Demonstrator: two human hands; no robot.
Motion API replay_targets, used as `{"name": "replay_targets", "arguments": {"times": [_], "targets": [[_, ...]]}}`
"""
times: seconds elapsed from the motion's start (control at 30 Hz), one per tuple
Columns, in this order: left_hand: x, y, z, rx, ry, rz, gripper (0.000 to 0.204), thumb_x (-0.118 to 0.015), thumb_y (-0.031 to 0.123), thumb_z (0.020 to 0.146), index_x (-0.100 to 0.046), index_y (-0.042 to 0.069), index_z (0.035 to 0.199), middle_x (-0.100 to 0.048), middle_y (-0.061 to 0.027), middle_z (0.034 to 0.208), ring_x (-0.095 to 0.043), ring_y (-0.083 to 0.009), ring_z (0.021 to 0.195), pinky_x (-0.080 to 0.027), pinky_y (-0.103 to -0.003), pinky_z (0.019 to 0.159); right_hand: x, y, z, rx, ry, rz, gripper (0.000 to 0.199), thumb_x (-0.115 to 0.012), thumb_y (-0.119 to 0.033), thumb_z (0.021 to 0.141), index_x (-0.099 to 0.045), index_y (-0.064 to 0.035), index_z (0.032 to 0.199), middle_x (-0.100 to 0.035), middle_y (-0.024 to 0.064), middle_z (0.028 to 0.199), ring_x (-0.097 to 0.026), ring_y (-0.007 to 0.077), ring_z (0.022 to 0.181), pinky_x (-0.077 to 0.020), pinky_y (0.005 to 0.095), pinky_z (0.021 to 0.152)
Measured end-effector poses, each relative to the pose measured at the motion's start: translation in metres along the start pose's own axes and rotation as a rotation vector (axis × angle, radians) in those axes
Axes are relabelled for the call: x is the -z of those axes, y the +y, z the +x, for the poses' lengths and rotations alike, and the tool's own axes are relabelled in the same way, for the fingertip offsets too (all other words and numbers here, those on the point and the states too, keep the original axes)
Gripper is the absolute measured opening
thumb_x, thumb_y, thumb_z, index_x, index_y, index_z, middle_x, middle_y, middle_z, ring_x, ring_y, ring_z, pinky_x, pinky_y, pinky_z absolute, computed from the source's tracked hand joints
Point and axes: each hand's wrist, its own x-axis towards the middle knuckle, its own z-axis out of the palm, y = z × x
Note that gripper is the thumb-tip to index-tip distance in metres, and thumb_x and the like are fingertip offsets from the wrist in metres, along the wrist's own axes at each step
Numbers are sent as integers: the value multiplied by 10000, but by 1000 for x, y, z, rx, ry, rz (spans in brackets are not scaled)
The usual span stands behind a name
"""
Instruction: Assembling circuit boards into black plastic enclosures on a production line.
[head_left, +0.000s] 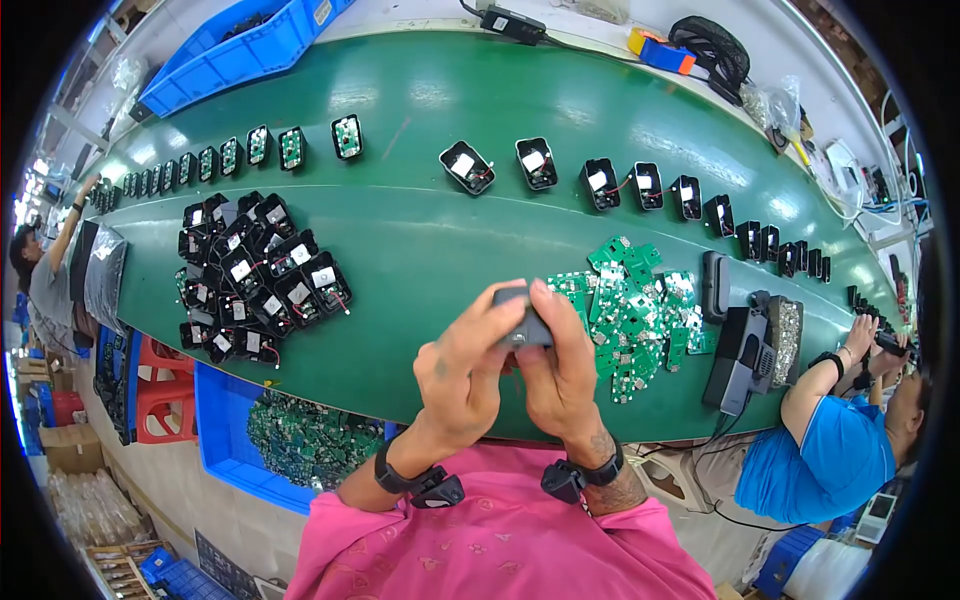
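Note:
Over the near middle of the green bench, both my hands grip one small black plastic housing (527, 328). My left hand (462, 370) closes around its left side. On the other side, my right hand (562, 368) presses it with the thumb near the top. The inside of this housing cannot be seen. Just right of my right hand lies a loose pile of green circuit boards (640, 315). To the left sits a heap of black housings (245, 275) with white parts and thin red wires inside.
A row of open black housings (537, 163) curves along the bench (400, 120); those on the left hold green boards (347, 137). Blue bins stand at the back left (235, 60) and below the front edge (225, 450). A grey device (735, 360) is at right. Co-workers sit at both ends.

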Motion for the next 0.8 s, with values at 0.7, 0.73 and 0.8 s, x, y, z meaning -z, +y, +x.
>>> {"name": "replay_targets", "arguments": {"times": [0.7,0.73,0.8], "targets": [[35,-140,111,616,227,198,304,-461,144,1014,-545,19,1278,-661,-159,862,-673,-228,510,-532,-333,448,52,2,-20,-428,-63,-344,268,-655,-23,880,-678,-4,1146,-636,86,884,-604,163,764,-484,291,677],[33,-156,122,674,215,235,330,-477,148,1012,-524,18,1312,-679,-167,874,-683,-247,523,-540,-333,457,59,9,-22,-362,-32,-429,204,-661,-18,872,-691,-9,1073,-631,96,878,-606,198,767,-486,317,684],[38,-182,132,665,192,379,380,-489,158,1007,-480,8,1357,-693,-197,906,-683,-273,517,-553,-364,508,70,18,-25,-315,-61,-510,181,-665,-24,869,-691,-11,1047,-628,99,865,-606,223,777,-486,335,702]]}}
